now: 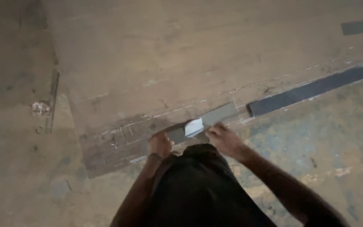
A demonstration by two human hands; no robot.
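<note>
- The tape strip (209, 122), grey, lies slanted just below the middle of the frame, along the lower edge of a large brown board (190, 54) that fills the upper half.
- Its upper right end sits flat on the board edge; its lower left end reaches toward the left hand (159, 144).
- A small white piece (193, 126), peeled or folded, stands up on the strip between the two hands.
- The left hand rests on the strip's lower left end, its fingers curled down against the tape; whether they pinch it or only press it cannot be told.
- The right hand (224, 139) is just right of the white piece, its fingers bent and touching the strip's lower edge; the grip is too blurred to tell.
- Both forearms rise from the bottom of the frame, either side of the person's dark clothing (198, 189) at bottom centre.
- A darker, longer strip (316, 88) runs on up the same board edge toward the right side of the frame, parted from the grey strip by a small gap.
- Another dark patch (361, 26) lies on the board at the upper right.
- The floor (337, 138) at lower right is worn, with bluish and pale blotches.
- At the left of the frame a small clear crumpled thing (40, 108) lies on the floor, well apart from the hands.
</note>
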